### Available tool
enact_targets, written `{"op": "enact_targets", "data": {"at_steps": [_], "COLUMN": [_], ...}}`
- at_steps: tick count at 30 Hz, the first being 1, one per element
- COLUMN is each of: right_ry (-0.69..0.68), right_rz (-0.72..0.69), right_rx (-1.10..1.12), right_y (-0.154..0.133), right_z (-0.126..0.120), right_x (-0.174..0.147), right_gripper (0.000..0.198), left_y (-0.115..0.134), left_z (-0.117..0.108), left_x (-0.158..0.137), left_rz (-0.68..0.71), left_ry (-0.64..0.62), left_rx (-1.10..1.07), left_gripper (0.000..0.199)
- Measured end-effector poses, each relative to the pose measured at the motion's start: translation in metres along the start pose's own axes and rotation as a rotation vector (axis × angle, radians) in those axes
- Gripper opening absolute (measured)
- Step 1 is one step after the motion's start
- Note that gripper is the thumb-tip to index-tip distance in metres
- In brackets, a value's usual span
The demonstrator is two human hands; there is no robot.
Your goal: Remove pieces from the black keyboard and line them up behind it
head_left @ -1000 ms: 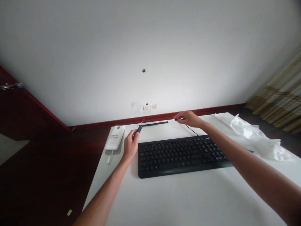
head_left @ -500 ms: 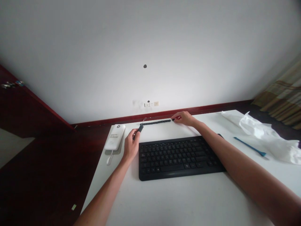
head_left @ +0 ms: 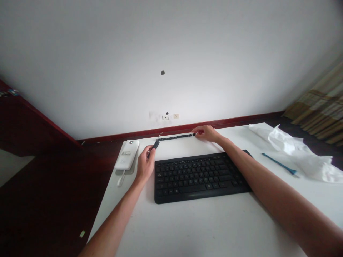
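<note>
My left hand (head_left: 146,161) is closed around a black keycap puller (head_left: 153,147), whose thin wire loop points away from me. It hovers just left of the black keyboard (head_left: 200,176). Small black keycaps (head_left: 175,137) form a line near the table's far edge, behind the keyboard. At the right end of that line, my right hand (head_left: 207,133) pinches a small black keycap (head_left: 194,134), a slight gap apart from the others. My right forearm crosses over the keyboard's right end and hides part of it.
A white power bank (head_left: 127,155) with a short strap lies on the left of the white table (head_left: 171,228). To the right are a blue pry tool (head_left: 278,163) and a crumpled white plastic bag (head_left: 297,150). The wall with sockets (head_left: 170,116) stands beyond.
The whole view has shifted slightly. My right hand has brought its keycap a little closer to the end of the line. My left hand keeps the puller in nearly the same place.
</note>
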State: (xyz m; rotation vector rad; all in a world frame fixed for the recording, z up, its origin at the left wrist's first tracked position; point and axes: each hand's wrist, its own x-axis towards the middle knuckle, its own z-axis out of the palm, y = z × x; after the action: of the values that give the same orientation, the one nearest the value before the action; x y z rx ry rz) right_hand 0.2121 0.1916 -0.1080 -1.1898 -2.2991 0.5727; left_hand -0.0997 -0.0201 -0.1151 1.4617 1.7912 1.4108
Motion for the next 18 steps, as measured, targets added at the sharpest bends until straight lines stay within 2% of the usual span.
{"op": "enact_targets", "data": {"at_steps": [18], "right_ry": [0.012], "right_rz": [-0.038], "right_rx": [0.024], "right_y": [0.0041], "right_z": [0.0079], "right_x": [0.0037], "right_gripper": [0.033], "left_y": [-0.0001], "left_z": [0.0011], "left_x": [0.0007], "left_rz": [0.003], "left_ry": [0.006], "left_rx": [0.004], "left_gripper": [0.031]}}
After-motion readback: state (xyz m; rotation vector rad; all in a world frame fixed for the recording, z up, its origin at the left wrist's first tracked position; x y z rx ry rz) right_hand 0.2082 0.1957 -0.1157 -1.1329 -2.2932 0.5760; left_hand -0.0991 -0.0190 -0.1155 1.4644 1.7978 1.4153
